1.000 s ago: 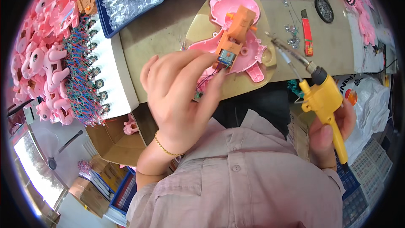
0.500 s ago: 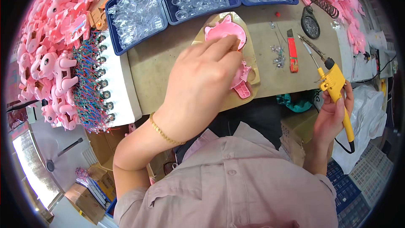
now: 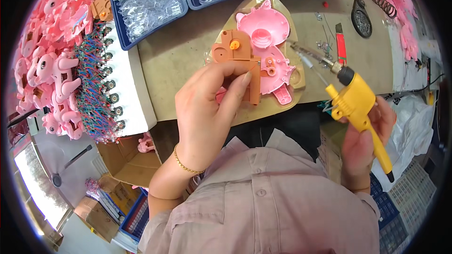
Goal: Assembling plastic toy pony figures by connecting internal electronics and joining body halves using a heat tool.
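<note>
The orange plastic housing, blocky with a rounded lobe and a yellow knob (image 3: 243, 49), is up over the lower half of the pink plastic animal shell (image 3: 278, 23), its long axis running roughly from 11 to 5 o'clock, lobe toward 10. The shell lies hollow side up in a tan, flat-bordered holder (image 3: 295, 82), rounded head part toward 12, stubby leg toward 5. The yellow soldering gun with a metal tip (image 3: 358, 103) points to 11, its handle end to 5; from here the tip seems to overlap the holder's 3 o'clock edge, though I can't judge its height.

The brownish worktop (image 3: 174, 61) shows bare between the holder and the long white block (image 3: 134, 84) toward 9, and there's room toward 4, as far as the near edge. Toward 12, the dark-blue plastic tray of clear parts (image 3: 235, 0) stands close beyond the holder; the slim red cutter knife (image 3: 340, 47) lies toward 2.

The left hand (image 3: 202, 96) reaches up from 7 o'clock, knuckles raised, thumb and forefinger pinching the housing's near end. The right hand (image 3: 360, 148), low toward 4, has its fingers curled round the gun's handle, thumb on the near side.
</note>
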`<state>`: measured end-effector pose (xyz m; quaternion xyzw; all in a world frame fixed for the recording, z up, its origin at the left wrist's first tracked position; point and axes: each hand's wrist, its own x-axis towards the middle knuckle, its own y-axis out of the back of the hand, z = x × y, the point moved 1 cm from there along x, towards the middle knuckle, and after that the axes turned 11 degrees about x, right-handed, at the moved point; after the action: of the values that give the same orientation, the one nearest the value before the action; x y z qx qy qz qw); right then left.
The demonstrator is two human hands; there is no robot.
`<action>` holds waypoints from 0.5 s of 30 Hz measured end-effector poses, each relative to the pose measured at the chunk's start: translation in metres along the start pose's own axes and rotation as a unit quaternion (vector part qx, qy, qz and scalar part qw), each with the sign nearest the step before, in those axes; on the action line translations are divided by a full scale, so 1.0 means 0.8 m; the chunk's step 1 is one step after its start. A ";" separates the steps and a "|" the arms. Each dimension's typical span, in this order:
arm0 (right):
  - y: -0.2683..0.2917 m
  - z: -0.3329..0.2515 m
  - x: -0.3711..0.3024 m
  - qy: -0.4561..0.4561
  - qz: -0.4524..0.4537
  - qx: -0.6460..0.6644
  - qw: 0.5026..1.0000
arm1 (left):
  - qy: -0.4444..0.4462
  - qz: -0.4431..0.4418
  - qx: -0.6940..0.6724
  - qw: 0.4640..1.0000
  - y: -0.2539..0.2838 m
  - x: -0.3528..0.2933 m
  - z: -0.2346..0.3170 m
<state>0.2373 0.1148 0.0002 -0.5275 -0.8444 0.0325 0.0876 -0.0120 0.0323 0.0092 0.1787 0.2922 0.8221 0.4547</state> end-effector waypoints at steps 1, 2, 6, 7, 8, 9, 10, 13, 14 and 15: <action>-0.001 -0.001 -0.005 -0.008 -0.024 -0.005 1.000 | 0.002 -0.001 -0.002 1.000 -0.001 0.003 -0.002; -0.001 -0.002 -0.009 -0.016 -0.038 0.014 0.999 | -0.020 -0.011 0.029 0.999 -0.001 0.005 -0.003; 0.014 -0.001 -0.011 0.046 -0.170 0.065 0.982 | -0.036 -0.026 0.050 0.998 -0.002 0.008 -0.004; 0.014 0.000 -0.008 0.045 -0.170 0.064 0.982 | -0.036 -0.027 0.050 0.998 -0.002 0.008 -0.004; 0.011 -0.001 -0.006 0.062 -0.197 0.061 0.977 | -0.036 -0.033 0.049 0.998 -0.002 0.008 -0.003; 0.009 0.000 -0.004 0.079 -0.225 0.059 0.969 | -0.034 -0.037 0.050 0.997 -0.002 0.008 -0.004; 0.006 0.001 -0.002 0.105 -0.233 0.040 0.966 | -0.033 -0.037 0.051 0.997 -0.002 0.008 -0.003; -0.007 0.002 0.011 0.133 -0.281 0.090 0.946 | -0.034 -0.037 0.049 0.998 -0.002 0.008 -0.002; -0.011 0.003 0.014 0.132 -0.281 0.089 0.946 | -0.038 -0.041 0.046 0.997 -0.002 0.009 -0.001; -0.016 0.003 0.017 0.141 -0.275 0.082 0.948 | -0.042 -0.044 0.044 0.997 -0.002 0.009 -0.001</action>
<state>0.2199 0.1212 0.0010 -0.2652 -0.9301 0.0020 0.2541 -0.0154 0.0391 0.0079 0.2197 0.3163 0.7795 0.4941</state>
